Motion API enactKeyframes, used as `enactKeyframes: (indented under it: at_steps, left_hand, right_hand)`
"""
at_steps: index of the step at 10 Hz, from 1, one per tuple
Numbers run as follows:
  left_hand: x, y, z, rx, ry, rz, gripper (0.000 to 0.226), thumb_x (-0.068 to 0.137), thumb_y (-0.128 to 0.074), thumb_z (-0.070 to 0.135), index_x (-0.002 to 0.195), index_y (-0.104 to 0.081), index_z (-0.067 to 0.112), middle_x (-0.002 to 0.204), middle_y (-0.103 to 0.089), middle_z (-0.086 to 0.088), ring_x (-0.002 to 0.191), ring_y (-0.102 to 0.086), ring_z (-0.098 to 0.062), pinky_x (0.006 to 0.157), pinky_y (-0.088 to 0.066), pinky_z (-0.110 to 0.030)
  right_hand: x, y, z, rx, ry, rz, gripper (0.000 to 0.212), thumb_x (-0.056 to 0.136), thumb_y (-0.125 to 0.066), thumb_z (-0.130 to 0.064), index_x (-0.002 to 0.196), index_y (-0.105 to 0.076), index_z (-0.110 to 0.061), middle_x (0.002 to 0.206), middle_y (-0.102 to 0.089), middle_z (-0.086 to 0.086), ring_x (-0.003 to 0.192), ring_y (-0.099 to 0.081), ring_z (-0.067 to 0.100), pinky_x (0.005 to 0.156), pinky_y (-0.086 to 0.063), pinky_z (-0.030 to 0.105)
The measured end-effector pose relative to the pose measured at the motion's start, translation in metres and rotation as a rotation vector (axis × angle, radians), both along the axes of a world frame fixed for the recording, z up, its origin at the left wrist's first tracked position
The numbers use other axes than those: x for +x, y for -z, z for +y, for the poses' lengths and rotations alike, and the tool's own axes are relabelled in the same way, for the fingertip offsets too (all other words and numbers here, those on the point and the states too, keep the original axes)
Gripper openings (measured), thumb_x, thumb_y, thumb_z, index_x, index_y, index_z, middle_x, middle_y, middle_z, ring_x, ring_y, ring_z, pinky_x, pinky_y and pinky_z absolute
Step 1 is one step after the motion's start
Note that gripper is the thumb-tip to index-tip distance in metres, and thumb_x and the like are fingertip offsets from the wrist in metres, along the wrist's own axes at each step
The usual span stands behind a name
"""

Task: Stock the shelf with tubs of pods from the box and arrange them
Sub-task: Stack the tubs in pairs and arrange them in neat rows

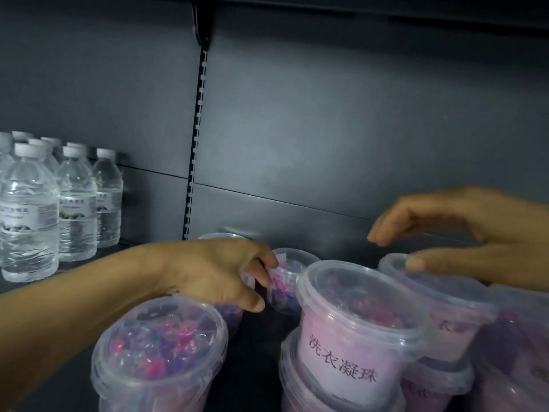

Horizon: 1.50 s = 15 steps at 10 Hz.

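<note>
On the far left stand water bottles (44, 209), capped and full, well apart from my work. Near me at the lower left is a clear tub (159, 355), lid on, packed with pink and purple pods.

My left hand (219, 272) reaches past it to the back tub (286, 281), fingers curled against its near side, thumb low; it looks like a light pinch, though I can't see the far side of the grip. That tub also holds pods. A further tub (221, 235) shows only its rim behind my wrist.

I judge the step is squaring the back row. To do it well I should slide that tub along the shelf rather than lift it, keep it upright, and nudge it level with its neighbours without knocking the stack beside it.

That stack is a labelled tub (353, 337), pink inside, sitting on another. To the right, my right hand (463, 236) hovers with fingers loose and spread, thumb resting on the lid of the right tub (445, 304), gripping nothing. The box is out of view.
</note>
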State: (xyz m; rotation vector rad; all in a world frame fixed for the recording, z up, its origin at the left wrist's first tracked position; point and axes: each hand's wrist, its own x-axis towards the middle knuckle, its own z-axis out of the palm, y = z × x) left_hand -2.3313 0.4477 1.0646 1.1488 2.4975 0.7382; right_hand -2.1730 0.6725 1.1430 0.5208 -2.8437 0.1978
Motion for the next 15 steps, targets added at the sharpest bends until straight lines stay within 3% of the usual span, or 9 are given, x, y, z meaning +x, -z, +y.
enactKeyframes:
  at_steps: [1, 2, 3, 4, 6, 8, 11, 13, 15]
  left_hand:
    - [-0.028, -0.009, 0.006, 0.018, -0.084, 0.126, 0.054, 0.085, -0.065, 0.011, 0.132, -0.044, 0.026, 0.128, -0.056, 0.005, 0.117, -0.053, -0.011, 0.09, -0.048, -0.018]
    - [-0.054, -0.015, 0.022, -0.065, -0.09, 0.256, 0.056, 0.085, -0.064, 0.013, 0.135, -0.044, 0.028, 0.132, -0.053, 0.002, 0.12, -0.053, -0.016, 0.103, -0.044, -0.033]
    - [-0.074, -0.012, 0.045, -0.168, -0.031, 0.363, 0.058, 0.084, -0.065, 0.017, 0.137, -0.044, 0.028, 0.132, -0.055, -0.001, 0.117, -0.055, -0.02, 0.099, -0.046, -0.032]
    - [-0.091, 0.0, 0.07, -0.281, 0.046, 0.442, 0.057, 0.084, -0.063, 0.014, 0.137, -0.045, 0.027, 0.131, -0.055, -0.003, 0.114, -0.055, -0.023, 0.094, -0.045, -0.029]
    - [-0.115, 0.02, 0.088, -0.361, 0.153, 0.48, 0.063, 0.079, -0.067, 0.007, 0.137, -0.046, 0.023, 0.134, -0.053, 0.0, 0.119, -0.053, -0.022, 0.096, -0.041, -0.021]
    - [-0.121, 0.02, 0.09, -0.263, 0.201, 0.541, 0.041, 0.076, -0.069, 0.013, 0.116, -0.065, 0.023, 0.114, -0.064, -0.001, 0.105, -0.059, -0.017, 0.073, -0.033, -0.012]
    - [-0.083, 0.019, 0.115, -0.341, 0.076, 0.773, 0.036, 0.08, -0.066, 0.043, 0.097, -0.065, 0.011, 0.101, -0.066, -0.012, 0.094, -0.063, -0.031, 0.068, -0.044, -0.031]
    - [-0.087, 0.016, 0.122, -0.171, 0.109, 0.65, 0.032, 0.081, -0.066, 0.042, 0.105, -0.068, 0.021, 0.106, -0.067, 0.002, 0.1, -0.061, -0.017, 0.083, -0.049, -0.026]
    - [-0.099, 0.019, 0.117, -0.268, 0.217, 0.643, 0.053, 0.08, -0.071, 0.029, 0.13, -0.053, 0.035, 0.134, -0.052, 0.012, 0.122, -0.048, -0.009, 0.098, -0.039, -0.02]
  right_hand:
    - [-0.04, -0.018, 0.009, -0.145, -0.072, -0.087, 0.016, 0.081, -0.059, -0.047, 0.089, -0.069, -0.037, 0.09, -0.07, -0.021, 0.088, -0.066, -0.002, 0.082, -0.052, 0.018]
    - [-0.073, -0.016, 0.02, -0.046, -0.006, -0.128, 0.027, 0.076, -0.059, -0.062, 0.094, -0.064, -0.042, 0.098, -0.068, -0.023, 0.098, -0.063, -0.004, 0.087, -0.045, 0.008]
    - [-0.102, -0.01, 0.034, -0.011, 0.024, -0.187, 0.024, 0.089, -0.059, -0.019, 0.093, -0.063, -0.043, 0.097, -0.067, -0.025, 0.099, -0.062, -0.004, 0.088, -0.046, 0.01]
    - [-0.122, -0.007, 0.038, 0.058, 0.101, -0.274, 0.032, 0.091, -0.054, -0.005, 0.088, -0.067, -0.034, 0.097, -0.067, -0.026, 0.098, -0.062, -0.006, 0.09, -0.047, 0.015]
    - [-0.144, -0.005, 0.046, 0.159, 0.15, -0.276, 0.034, 0.094, -0.048, -0.006, 0.091, -0.059, -0.038, 0.101, -0.065, -0.019, 0.098, -0.059, -0.008, 0.086, -0.043, 0.007]
    - [-0.146, -0.001, 0.067, 0.161, 0.188, -0.338, 0.031, 0.095, -0.045, -0.006, 0.106, -0.061, -0.029, 0.109, -0.064, -0.015, 0.099, -0.057, -0.012, 0.08, -0.038, -0.002]
    - [-0.153, 0.007, 0.082, 0.183, 0.19, -0.402, 0.031, 0.094, -0.047, -0.007, 0.117, -0.061, -0.022, 0.113, -0.062, -0.012, 0.104, -0.058, -0.001, 0.084, -0.039, 0.002]
    - [-0.163, 0.016, 0.094, 0.171, 0.164, -0.439, 0.031, 0.093, -0.05, -0.008, 0.118, -0.061, -0.022, 0.113, -0.062, -0.011, 0.104, -0.059, -0.002, 0.084, -0.041, 0.003]
    - [-0.168, 0.026, 0.097, 0.213, 0.133, -0.52, 0.036, 0.094, -0.047, -0.007, 0.124, -0.058, -0.023, 0.116, -0.061, -0.014, 0.108, -0.056, -0.004, 0.081, -0.037, -0.002]
